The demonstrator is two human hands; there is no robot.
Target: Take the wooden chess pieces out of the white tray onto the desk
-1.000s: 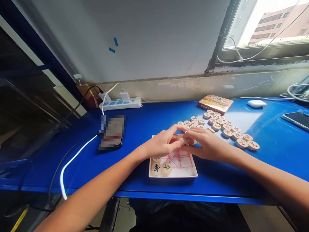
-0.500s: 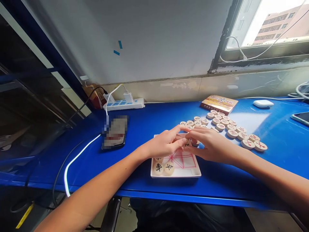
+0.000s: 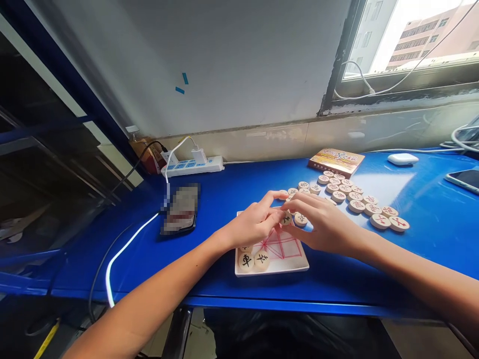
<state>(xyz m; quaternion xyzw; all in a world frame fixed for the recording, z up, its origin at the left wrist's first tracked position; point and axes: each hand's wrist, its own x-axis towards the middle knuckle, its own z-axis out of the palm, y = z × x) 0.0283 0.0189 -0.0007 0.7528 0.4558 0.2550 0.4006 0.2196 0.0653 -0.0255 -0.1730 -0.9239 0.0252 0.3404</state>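
Observation:
A Chinese chess piece [image 3: 286, 218] with a black character is pinched between my two hands above the far part of a shallow white box [image 3: 275, 271]. My left hand [image 3: 254, 222] reaches over the box, its thumb and fingertips closed at the piece's left side. From the right, my right hand [image 3: 324, 219] curls its thumb and fingers round the same piece, partly covering it. Inside the box, several black-character pieces [image 3: 246, 261] lie in the left corner, on a surface with red grid lines. Another piece [image 3: 300, 219] is beside the box, under my right hand.
Several red-character pieces [image 3: 380, 221] spread across the blue table [image 3: 224, 291] to the right, with more pieces behind my hands. A brown box [image 3: 336, 162] lies at the back. A phone [image 3: 182, 209], a power strip [image 3: 194, 165], a cable and a white earphone case [image 3: 402, 159] surround them.
My hands have shifted slightly to the left with the chess piece, which now shows more clearly between the fingers. The camera view has tilted a little.

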